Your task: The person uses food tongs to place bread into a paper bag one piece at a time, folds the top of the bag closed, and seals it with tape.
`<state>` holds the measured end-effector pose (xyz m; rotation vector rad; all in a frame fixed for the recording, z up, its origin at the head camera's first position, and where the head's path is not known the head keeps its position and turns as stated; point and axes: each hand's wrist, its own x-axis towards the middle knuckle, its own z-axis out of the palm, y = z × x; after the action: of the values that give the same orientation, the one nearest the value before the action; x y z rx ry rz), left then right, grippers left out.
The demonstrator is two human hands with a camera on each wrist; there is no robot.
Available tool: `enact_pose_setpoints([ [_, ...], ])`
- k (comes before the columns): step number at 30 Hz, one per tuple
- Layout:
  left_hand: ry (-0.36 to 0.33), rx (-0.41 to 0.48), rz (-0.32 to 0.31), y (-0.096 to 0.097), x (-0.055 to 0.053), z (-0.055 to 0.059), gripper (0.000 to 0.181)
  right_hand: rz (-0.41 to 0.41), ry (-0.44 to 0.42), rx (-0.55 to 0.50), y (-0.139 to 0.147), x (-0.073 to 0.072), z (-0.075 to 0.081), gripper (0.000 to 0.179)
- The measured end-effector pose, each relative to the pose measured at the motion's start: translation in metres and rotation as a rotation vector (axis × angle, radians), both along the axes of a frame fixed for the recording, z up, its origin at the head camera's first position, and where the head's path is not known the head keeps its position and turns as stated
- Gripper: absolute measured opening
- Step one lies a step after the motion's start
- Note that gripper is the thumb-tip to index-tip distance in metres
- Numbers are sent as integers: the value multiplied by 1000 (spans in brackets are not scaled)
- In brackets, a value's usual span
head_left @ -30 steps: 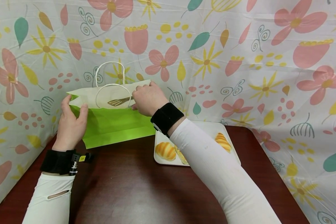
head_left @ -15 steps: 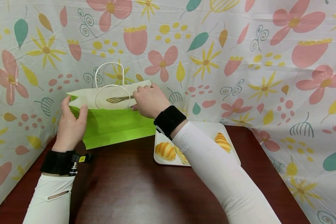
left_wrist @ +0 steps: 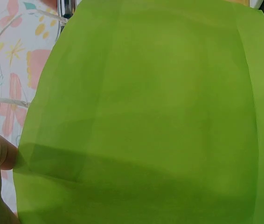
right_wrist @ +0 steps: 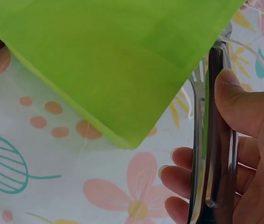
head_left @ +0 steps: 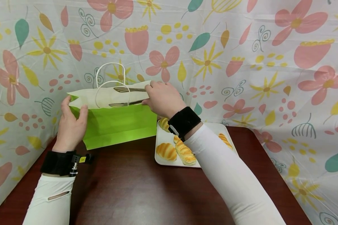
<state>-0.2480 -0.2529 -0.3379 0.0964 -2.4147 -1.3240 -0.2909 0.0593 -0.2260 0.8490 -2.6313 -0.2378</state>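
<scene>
Evidently, the right hand (head_left: 164,99) grasped metal tongs (right_wrist: 214,140) at the mouth of the green bag (head_left: 118,126), at the tabletop's (head_left: 118,181) far left, while the left hand (head_left: 71,128) gripped its left edge, and good work probably required steady paper and unhurried tongs.

The green bag (head_left: 121,125) looks like matt, lightly creased paper, with thin white cord-like handles (head_left: 110,63), while the tongs (right_wrist: 213,154) are smooth, glossy metal that throws back highlights. Dark reddish-brown wood, or a wood-look finish, gives the table (head_left: 124,178) a polished sheen beside the smooth, plastic-looking white tray (head_left: 214,126). Both wristbands (head_left: 184,122) are matt black fabric, the sleeves (head_left: 219,162) smooth white cloth, and the printed backdrop (head_left: 233,103) a thin, faintly shiny, wrinkled sheet
</scene>
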Motion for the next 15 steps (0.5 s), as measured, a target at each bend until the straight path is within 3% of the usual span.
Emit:
enact_pose_setpoints([
  [8, 6, 5, -8, 0, -1, -1, 79, 34, 57, -109, 27, 3, -8, 42],
  [15, 9, 6, -1, 0, -1, -2, 78, -10, 10, -202, 49, 10, -7, 54],
])
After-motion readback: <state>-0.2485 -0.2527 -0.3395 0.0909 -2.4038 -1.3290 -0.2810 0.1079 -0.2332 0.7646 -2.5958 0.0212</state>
